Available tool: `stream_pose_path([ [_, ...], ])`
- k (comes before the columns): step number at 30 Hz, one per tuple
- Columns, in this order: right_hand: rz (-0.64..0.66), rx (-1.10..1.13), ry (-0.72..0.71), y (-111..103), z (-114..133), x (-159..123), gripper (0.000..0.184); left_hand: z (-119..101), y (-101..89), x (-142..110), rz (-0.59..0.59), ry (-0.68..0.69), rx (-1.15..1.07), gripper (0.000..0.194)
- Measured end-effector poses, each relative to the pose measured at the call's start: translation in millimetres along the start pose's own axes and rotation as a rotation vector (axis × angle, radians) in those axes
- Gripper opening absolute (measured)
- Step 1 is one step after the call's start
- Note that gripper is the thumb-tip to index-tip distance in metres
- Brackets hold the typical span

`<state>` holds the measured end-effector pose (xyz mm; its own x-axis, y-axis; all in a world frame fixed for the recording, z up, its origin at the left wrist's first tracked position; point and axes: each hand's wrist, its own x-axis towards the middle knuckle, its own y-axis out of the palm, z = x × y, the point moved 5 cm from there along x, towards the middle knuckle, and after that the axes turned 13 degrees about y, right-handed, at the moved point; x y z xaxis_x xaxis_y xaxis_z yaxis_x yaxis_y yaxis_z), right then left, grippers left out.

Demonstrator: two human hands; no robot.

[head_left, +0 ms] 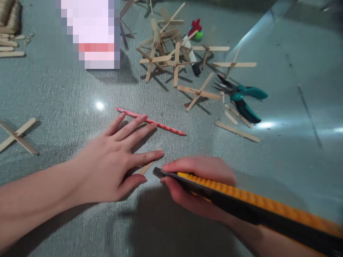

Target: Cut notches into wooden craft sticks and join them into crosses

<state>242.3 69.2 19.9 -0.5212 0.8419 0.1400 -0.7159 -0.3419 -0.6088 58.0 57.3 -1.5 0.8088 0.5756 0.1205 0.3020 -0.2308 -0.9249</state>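
My left hand (114, 153) lies on the table with its fingers spread. Its upper fingertips rest on a red patterned pencil (170, 129). Between its thumb and index finger shows part of a wooden craft stick (147, 167); the rest is hidden under the hand. My right hand (205, 167) grips a yellow and black utility knife (241, 198) near its front end. The knife's dark tip points left, just right of the stick and my left thumb; I cannot tell if it touches anything.
Crossed craft sticks (177, 67) crowd the back middle around a white marker (191, 55). Teal-handled pliers (237, 94) lie right, near a loose stick (237, 131). Another crossed pair (16, 135) lies left; stacked sticks (12, 14) stand back left. A pixelated patch covers the top.
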Motion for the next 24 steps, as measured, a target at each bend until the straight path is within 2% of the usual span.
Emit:
stream_pose_path([
  [9, 0.049, 0.054, -0.064, 15.4, 5.3, 3.2, 0.024, 0.0, 5.3, 0.7, -0.003, -0.004, -0.058, 0.061],
  [18, 0.132, 0.06, -0.079, 18.7, 5.5, 4.4, 0.03, 0.8, 8.2, 0.9, -0.025, -0.001, -0.051, 0.06],
  [24, 0.183, 0.034, -0.145, 21.0, 7.5, 1.8, 0.031, 1.2, 9.6, 1.3, -0.013, -0.001, -0.048, 0.058],
])
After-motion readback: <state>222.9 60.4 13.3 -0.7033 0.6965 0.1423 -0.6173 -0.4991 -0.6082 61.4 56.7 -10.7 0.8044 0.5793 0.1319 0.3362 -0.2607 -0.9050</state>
